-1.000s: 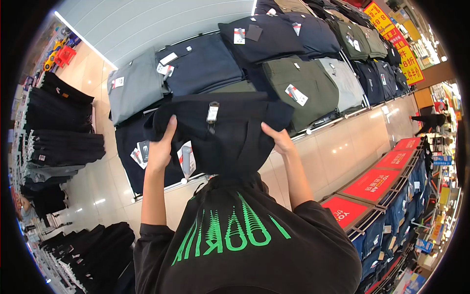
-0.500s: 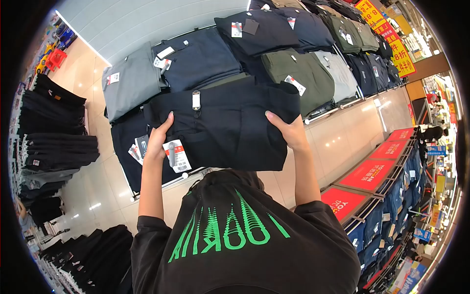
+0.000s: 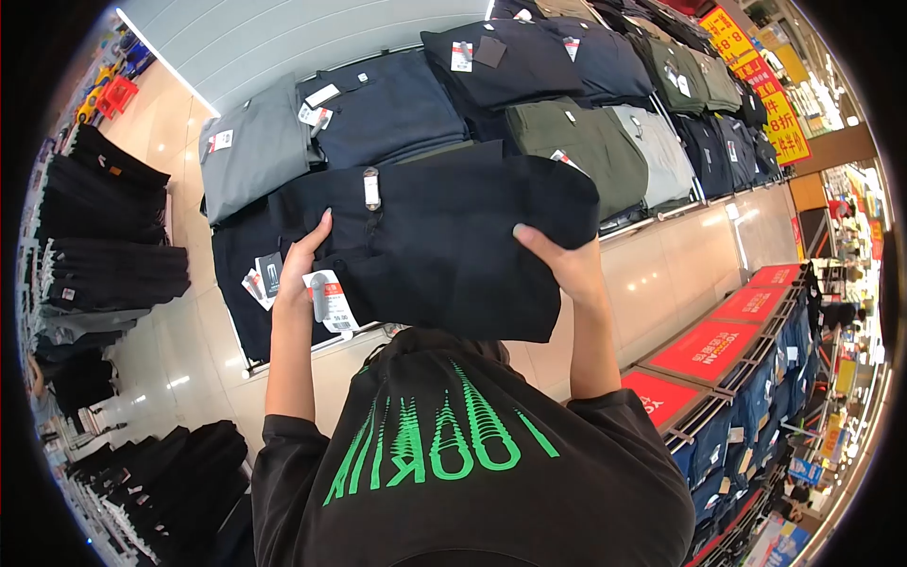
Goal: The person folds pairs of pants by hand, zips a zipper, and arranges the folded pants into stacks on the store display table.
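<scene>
Between my hands is a folded pair of black trousers (image 3: 435,246), held up over the front of the display. My left hand (image 3: 304,257) grips its left side, thumb on top and fingers out of sight beneath. My right hand (image 3: 567,265) clasps the right end the same way. A white-and-red price tag (image 3: 331,304) hangs from the trousers near my left hand, and a pale size strip (image 3: 371,189) sits at the waistband. Under and left of them lies more black clothing (image 3: 241,293) with a dark tag (image 3: 269,274).
Folded grey trousers (image 3: 255,142), navy trousers (image 3: 387,109) and olive trousers (image 3: 576,151) lie stacked on the display rack beyond. Black garments hang on a rack (image 3: 104,198) at left. Red signs (image 3: 704,350) top a rack of jeans (image 3: 718,454) at right.
The right end of the black trousers has shifted slightly right and down, with my right hand moving along. My left hand stays almost in place, still gripping. The view has shifted slightly.
</scene>
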Action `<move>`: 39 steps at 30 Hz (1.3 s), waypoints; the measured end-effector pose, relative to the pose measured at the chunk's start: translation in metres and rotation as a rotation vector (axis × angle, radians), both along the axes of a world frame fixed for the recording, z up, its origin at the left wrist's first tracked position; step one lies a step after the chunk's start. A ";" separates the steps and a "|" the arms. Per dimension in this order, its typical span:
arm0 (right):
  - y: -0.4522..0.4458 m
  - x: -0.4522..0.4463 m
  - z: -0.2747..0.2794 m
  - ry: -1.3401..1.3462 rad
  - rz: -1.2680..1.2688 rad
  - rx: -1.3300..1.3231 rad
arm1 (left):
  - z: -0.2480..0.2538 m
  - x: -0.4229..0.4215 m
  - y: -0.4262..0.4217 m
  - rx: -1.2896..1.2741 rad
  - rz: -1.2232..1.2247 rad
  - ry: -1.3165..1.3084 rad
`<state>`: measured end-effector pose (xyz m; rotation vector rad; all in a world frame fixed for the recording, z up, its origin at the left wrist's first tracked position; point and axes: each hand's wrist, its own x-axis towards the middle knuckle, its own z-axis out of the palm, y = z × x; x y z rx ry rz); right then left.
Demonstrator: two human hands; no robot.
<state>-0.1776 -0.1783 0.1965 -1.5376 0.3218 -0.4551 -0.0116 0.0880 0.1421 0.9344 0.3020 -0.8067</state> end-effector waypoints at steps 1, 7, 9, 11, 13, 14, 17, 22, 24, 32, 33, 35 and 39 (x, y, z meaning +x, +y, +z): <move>-0.009 0.007 -0.011 0.024 -0.018 0.053 | 0.001 -0.003 -0.003 -0.020 0.019 0.019; -0.052 0.040 -0.124 0.295 -0.194 -0.268 | 0.016 -0.037 -0.039 0.088 0.167 -0.294; -0.038 0.034 -0.120 0.220 -0.058 -0.259 | 0.025 -0.059 -0.065 0.353 0.192 -0.602; -0.007 0.023 -0.086 0.061 0.231 0.332 | 0.023 -0.072 -0.080 0.611 0.021 -0.767; 0.020 0.019 -0.075 -0.071 0.473 0.580 | 0.029 -0.085 -0.100 0.587 -0.146 -0.851; 0.026 0.018 -0.076 -0.125 0.550 0.478 | 0.033 -0.094 -0.113 0.478 -0.179 -0.954; 0.009 0.010 -0.104 -0.079 0.466 0.510 | 0.011 -0.114 -0.147 0.689 -0.531 -1.433; -0.037 0.028 -0.125 0.082 0.236 1.072 | -0.008 -0.094 -0.170 0.458 -0.552 -1.445; -0.054 0.030 -0.139 0.078 0.116 1.058 | -0.012 -0.074 -0.166 0.372 -0.478 -1.231; -0.109 0.027 -0.134 0.193 0.080 0.955 | -0.132 -0.018 -0.131 0.686 0.125 -0.833; -0.117 0.026 -0.139 0.219 0.095 0.991 | -0.148 -0.012 -0.126 0.637 -0.032 -0.761; -0.123 0.025 -0.131 0.220 0.137 1.087 | -0.169 -0.013 -0.130 0.210 -0.094 -0.446; -0.125 0.020 -0.104 0.148 0.231 0.963 | -0.165 -0.024 -0.155 -0.034 -0.206 -0.118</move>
